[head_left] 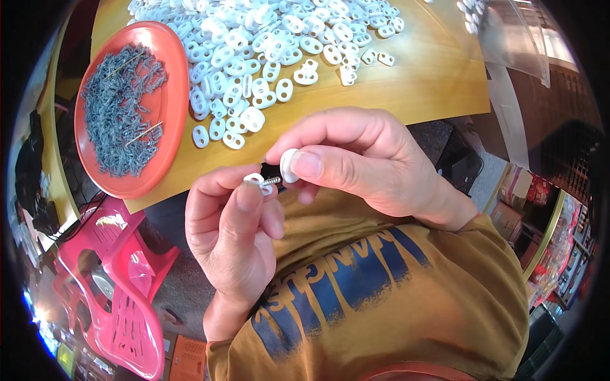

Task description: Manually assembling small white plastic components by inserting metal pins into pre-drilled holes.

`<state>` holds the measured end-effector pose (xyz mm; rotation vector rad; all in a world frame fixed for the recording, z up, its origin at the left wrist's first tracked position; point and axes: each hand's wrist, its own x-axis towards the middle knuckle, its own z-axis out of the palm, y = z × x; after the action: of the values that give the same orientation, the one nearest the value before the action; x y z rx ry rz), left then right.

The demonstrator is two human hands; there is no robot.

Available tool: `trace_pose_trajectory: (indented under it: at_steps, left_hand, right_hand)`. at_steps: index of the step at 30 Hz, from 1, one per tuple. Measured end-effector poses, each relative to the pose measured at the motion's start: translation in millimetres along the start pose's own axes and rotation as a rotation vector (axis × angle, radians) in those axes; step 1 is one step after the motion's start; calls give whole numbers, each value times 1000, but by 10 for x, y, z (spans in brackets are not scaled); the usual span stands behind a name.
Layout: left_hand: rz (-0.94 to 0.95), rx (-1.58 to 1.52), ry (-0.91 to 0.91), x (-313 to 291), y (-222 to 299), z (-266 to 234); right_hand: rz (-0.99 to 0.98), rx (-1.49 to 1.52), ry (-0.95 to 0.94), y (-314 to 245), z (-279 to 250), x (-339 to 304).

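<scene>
My left hand (235, 232) pinches a small white plastic piece with a hole (253, 178) between thumb and fingertips. A short, ridged metal spring (272, 181) sticks out from that piece toward the right. Facing it, a rounded white plastic piece (288, 166) is gripped between the thumb and forefinger of my right hand (362, 162). The two pieces are close together, the spring bridging the gap; whether its right end touches the rounded piece I cannot tell. Both hands are over my lap, just off the table's near edge.
A large heap of white two-hole plastic pieces (235, 70) covers the wooden table (419, 82). To its left, a red oval plate (175, 95) holds many small grey springs (121, 108) and thin sticks. A pink plastic chair (127, 317) stands at lower left, with shelves (553, 254) at far right.
</scene>
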<state>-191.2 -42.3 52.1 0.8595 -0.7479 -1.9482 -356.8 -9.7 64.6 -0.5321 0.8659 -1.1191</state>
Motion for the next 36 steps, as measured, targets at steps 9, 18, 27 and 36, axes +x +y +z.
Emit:
trace_pose_trajectory:
  at_steps: [9, 18, 27, 36]
  left_hand:
    - [-22, 4, -7, 12, -59, -63]
    - [62, 93, 12, 10, -74, -51]
    - [74, 138, 41, 0, -43, -38]
    - [56, 103, 56, -14, -37, -57]
  right_hand:
    - [4, -28, 2, -4, 24, 20]
    - [-566, -865, 65, 52, -15, 65]
    - [-665, -941, 82, 63, 19, 92]
    - [-662, -1034, 71, 60, 74, 113]
